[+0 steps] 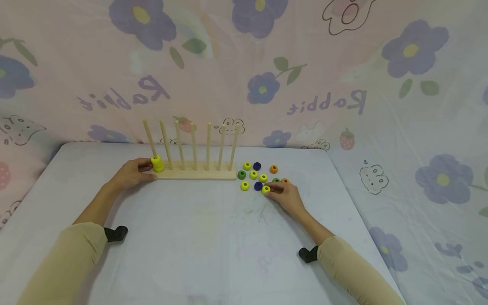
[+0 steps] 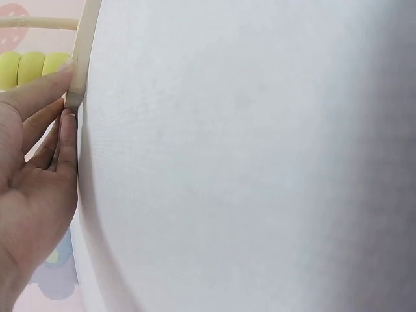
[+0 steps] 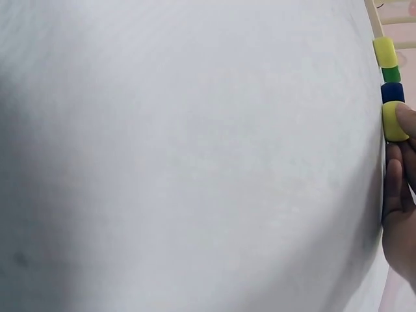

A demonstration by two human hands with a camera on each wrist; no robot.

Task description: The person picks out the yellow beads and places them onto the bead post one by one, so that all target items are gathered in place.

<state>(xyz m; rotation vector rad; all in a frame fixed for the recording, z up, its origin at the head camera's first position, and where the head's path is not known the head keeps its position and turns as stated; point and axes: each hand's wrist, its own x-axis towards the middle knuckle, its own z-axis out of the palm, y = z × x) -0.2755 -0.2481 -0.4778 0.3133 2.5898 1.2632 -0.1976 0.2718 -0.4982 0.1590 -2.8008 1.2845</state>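
Note:
A wooden peg rack (image 1: 196, 174) stands at the back of the table, with a row of upright pegs. Yellow beads (image 1: 157, 163) are stacked at the bottom of its leftmost peg; three show in the left wrist view. My left hand (image 1: 131, 173) grips the rack's left end, the thumb (image 2: 49, 88) lying across it beside the lowest bead. To the right of the rack, my right hand (image 1: 287, 197) pinches a yellow bead (image 1: 266, 190) between thumb and fingers, low at the table. A dark blue bead (image 1: 258, 186) lies just left of that one.
Loose beads lie around the right hand: several yellow, a green bead (image 1: 242, 174), another dark blue bead (image 1: 257, 166) and an orange bead (image 1: 273, 169). The white table (image 1: 206, 245) ends at a patterned cloth (image 1: 213, 76) behind. Black straps' ends (image 1: 116, 233) stick out at both wrists.

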